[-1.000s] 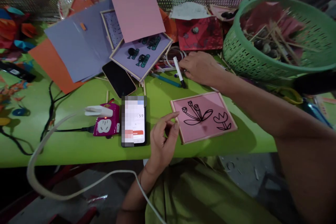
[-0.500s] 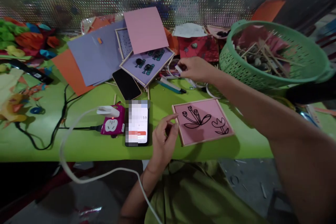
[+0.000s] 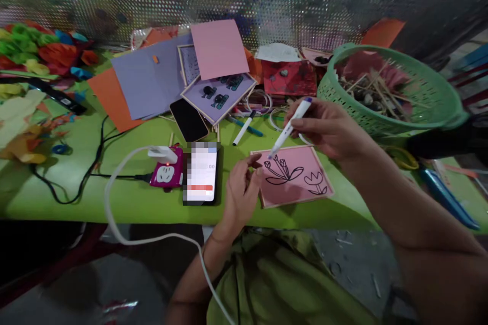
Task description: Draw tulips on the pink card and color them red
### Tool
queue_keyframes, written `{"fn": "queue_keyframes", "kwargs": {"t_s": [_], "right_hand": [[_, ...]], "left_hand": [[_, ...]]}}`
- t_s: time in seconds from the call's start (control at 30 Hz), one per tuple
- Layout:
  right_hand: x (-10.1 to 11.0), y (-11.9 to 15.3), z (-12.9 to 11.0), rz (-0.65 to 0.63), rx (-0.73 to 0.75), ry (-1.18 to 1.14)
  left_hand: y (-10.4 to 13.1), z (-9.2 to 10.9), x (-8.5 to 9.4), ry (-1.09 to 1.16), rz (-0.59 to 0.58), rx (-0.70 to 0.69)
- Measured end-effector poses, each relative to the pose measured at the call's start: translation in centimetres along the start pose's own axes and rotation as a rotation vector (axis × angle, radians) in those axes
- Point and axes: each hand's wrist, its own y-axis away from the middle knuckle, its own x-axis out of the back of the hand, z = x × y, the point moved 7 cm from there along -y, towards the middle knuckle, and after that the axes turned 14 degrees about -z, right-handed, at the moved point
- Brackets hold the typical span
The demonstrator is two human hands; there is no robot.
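Observation:
A white marker (image 3: pixel 287 132) with a purple end is pinched in my right hand (image 3: pixel 324 127). It slants down, its lower end close over the tulips drawn in black on a pink card (image 3: pixel 293 193) with a thin wooden frame. Whether the tip touches the card I cannot tell. My left hand (image 3: pixel 242 190) lies by the card's left edge, index finger and thumb apart and reaching to the frame, holding nothing. Further back on the table lies another white marker (image 3: pixel 243 129) with dark ends, next to a teal pen (image 3: pixel 253 131).
Left of my left hand are a lit phone (image 3: pixel 202 172), a magenta power socket (image 3: pixel 166 175) with a white cable, and a dark phone (image 3: pixel 189 121). Coloured sheets (image 3: pixel 148 78) and a framed purple picture (image 3: pixel 213 99) are piled behind. A green basket (image 3: pixel 389 117) with sticks stands back right.
My right hand has come from the clutter at the back toward the card, and the purple-ended marker now shows in it. My left hand remains at the card's edge.

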Motion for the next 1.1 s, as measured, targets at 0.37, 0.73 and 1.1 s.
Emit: {"fn": "queue_keyframes", "kwargs": {"t_s": [0.37,0.73,1.1], "right_hand": [[-2.3,6.1,2.7,-0.017,-0.011,-0.110],[1.9,10.5,0.5,0.389,0.177,0.052],[2.2,8.4,6.2,0.221,-0.021,0.049]], "left_hand": [[-0.2,2.9,-3.5,-0.624,-0.253,-0.120],[2.0,2.7,-3.0,-0.680,-0.316,-0.140],[2.7,2.0,-3.4,-0.497,-0.489,-0.160]]}}
